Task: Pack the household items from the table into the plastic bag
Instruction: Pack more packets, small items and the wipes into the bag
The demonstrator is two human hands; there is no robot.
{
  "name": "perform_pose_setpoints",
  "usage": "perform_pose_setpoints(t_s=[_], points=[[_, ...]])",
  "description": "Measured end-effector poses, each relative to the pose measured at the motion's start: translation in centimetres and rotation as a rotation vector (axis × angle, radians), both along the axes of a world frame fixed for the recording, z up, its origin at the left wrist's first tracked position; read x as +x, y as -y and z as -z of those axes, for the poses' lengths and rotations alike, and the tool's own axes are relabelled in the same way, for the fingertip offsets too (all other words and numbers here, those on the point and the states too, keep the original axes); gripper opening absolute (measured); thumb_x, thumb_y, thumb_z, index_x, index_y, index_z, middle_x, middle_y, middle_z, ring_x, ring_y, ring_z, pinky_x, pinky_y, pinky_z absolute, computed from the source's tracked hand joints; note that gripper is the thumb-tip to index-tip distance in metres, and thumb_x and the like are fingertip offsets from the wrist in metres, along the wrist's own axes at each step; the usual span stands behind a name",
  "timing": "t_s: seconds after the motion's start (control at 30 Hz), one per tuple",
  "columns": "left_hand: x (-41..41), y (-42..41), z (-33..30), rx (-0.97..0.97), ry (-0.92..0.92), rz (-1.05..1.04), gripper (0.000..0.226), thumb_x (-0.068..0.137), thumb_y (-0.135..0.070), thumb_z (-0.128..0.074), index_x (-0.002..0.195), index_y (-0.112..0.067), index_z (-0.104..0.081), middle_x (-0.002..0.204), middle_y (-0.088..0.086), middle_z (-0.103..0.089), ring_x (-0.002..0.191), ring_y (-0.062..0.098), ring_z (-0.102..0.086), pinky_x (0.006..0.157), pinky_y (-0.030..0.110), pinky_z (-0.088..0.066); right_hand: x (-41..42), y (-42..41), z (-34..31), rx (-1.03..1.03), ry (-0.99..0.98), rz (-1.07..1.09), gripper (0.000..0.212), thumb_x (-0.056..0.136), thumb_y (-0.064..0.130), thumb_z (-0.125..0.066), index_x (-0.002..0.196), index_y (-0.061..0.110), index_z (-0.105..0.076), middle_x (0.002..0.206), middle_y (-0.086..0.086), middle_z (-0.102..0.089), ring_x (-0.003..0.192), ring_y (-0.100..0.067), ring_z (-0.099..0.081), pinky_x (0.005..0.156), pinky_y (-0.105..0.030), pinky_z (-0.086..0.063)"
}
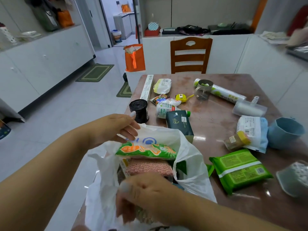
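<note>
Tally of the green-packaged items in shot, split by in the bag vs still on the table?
In the plastic bag: 1, the green-and-orange pack.
On the table: 3, the bright green wipes pack, the dark green tissue pack, the green-printed roll.
Total: 4

Home dining area, wooden chair (190, 55) at a table (216, 117), white cabinets (41, 64), floor mats (95, 72), tiled floor
</note>
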State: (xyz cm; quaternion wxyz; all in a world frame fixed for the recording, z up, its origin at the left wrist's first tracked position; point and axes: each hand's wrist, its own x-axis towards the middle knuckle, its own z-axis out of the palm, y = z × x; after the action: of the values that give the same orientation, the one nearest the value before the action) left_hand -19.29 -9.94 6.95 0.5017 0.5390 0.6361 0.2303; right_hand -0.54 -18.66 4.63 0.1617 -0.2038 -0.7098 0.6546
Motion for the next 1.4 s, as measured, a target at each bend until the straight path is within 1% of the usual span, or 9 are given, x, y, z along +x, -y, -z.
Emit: perform_pose_setpoints(t_s=[0.1, 0.23, 0.4, 0.53, 0.73, 0.83, 1.07, 1.27, 1.4], points=[[1.9, -1.7, -0.7, 0.030, -0.001, 0.053, 0.053, 0.091, -0.050, -0.042, 0.103, -0.005, -0.068, 0.106, 0.021, -0.070, 0.092, 0.028, -0.068, 0.093, 0.045, -0.053, 1.7, -2.6, -0.1, 0.048, -0.072, 0.285, 0.052, 0.091, 0.048, -0.040, 0.065, 0.010, -0.063, 0.062, -0.004, -0.058, 0.058, -0.014, -0.053, 0.059, -0.022, -0.045], [5.5, -4.3, -1.5, 0.065, -0.023, 0.137, 0.047, 0.096, -0.043, -0.040, 0.100, -0.006, -0.068, 0.099, 0.020, -0.071, 0.088, 0.027, -0.067, 0.089, 0.043, -0.053, 6.0, -8.8, 1.5, 0.195, 0.028, 0.701, 0.037, 0.090, 0.040, -0.048, 0.069, 0.012, -0.060, 0.062, -0.004, -0.060, 0.057, -0.012, -0.055, 0.058, -0.024, -0.045], [9.6, -7.8, -2.1, 0.028, -0.063, 0.235, 0.040, 0.098, -0.040, -0.042, 0.100, -0.008, -0.067, 0.097, 0.015, -0.071, 0.086, 0.024, -0.070, 0.075, 0.030, -0.059, 14.9, -17.9, 7.5, 0.491, 0.907, 0.985, 0.012, 0.085, 0.032, -0.057, 0.094, 0.024, -0.059, 0.103, -0.002, -0.063, 0.097, -0.023, -0.057, 0.074, -0.032, -0.042], [11.7, -11.0, -1.8, 0.001, -0.138, 0.291, 0.044, 0.096, -0.045, -0.043, 0.107, -0.009, -0.065, 0.096, 0.009, -0.072, 0.089, 0.020, -0.070, 0.082, 0.032, -0.058, 19.6, -19.9, 9.1, 0.313, 1.523, 0.758, 0.066, 0.078, 0.027, -0.066, 0.137, 0.033, -0.037, 0.143, -0.004, -0.032, 0.131, -0.029, -0.030, 0.102, -0.043, -0.035], [12.7, -16.7, -0.1, -0.046, -0.145, 0.208, 0.042, 0.097, -0.043, -0.046, 0.105, -0.006, -0.066, 0.097, 0.012, -0.071, 0.090, 0.024, -0.068, 0.083, 0.036, -0.057, 18.7, -20.9, 11.1, 0.367, 1.341, 0.861, 0.066, 0.069, 0.025, -0.080, 0.128, 0.019, -0.050, 0.132, -0.008, -0.043, 0.120, -0.028, -0.044, 0.095, -0.040, -0.047], [13.3, -20.3, 1.6, -0.048, -0.180, 0.142, 0.038, 0.096, -0.040, -0.049, 0.107, -0.006, -0.063, 0.095, 0.010, -0.068, 0.086, 0.024, -0.066, 0.073, 0.031, -0.056, 17.9, -20.8, 12.2, 0.311, 1.283, 0.889, 0.041, 0.076, 0.013, -0.069, 0.113, 0.014, -0.052, 0.125, -0.008, -0.051, 0.109, -0.027, -0.054, 0.081, -0.032, -0.050], [15.3, -29.3, 8.5, 0.204, -0.736, 0.214, 0.036, 0.089, -0.035, -0.056, 0.110, -0.006, -0.061, 0.111, 0.015, -0.065, 0.098, 0.030, -0.060, 0.080, 0.034, -0.048, 17.5, -24.1, 13.0, 0.255, 1.183, 0.968, 0.017, 0.079, 0.011, -0.058, 0.092, 0.020, -0.050, 0.096, -0.002, -0.055, 0.080, -0.019, -0.053, 0.064, -0.026, -0.043], [17.7, -35.9, 14.8, 0.202, -0.897, 0.253, 0.052, 0.088, -0.037, -0.053, 0.130, -0.008, -0.042, 0.133, 0.021, -0.045, 0.115, 0.037, -0.052, 0.094, 0.039, -0.044, 16.6, -26.7, 14.8, 0.508, 1.233, 0.877, 0.021, 0.074, 0.015, -0.050, 0.093, 0.024, -0.051, 0.100, -0.002, -0.058, 0.090, -0.028, -0.060, 0.077, -0.035, -0.048], [18.5, -39.5, 17.5, 0.178, -0.890, 0.254, 0.063, 0.090, -0.041, -0.049, 0.141, -0.009, -0.034, 0.143, 0.021, -0.035, 0.125, 0.041, -0.046, 0.103, 0.044, -0.039, 16.3, -26.7, 16.2, 0.605, 1.278, 0.891, 0.031, 0.045, 0.018, -0.071, 0.069, 0.022, -0.051, 0.072, -0.005, -0.057, 0.057, -0.032, -0.057, 0.052, -0.032, -0.042]])
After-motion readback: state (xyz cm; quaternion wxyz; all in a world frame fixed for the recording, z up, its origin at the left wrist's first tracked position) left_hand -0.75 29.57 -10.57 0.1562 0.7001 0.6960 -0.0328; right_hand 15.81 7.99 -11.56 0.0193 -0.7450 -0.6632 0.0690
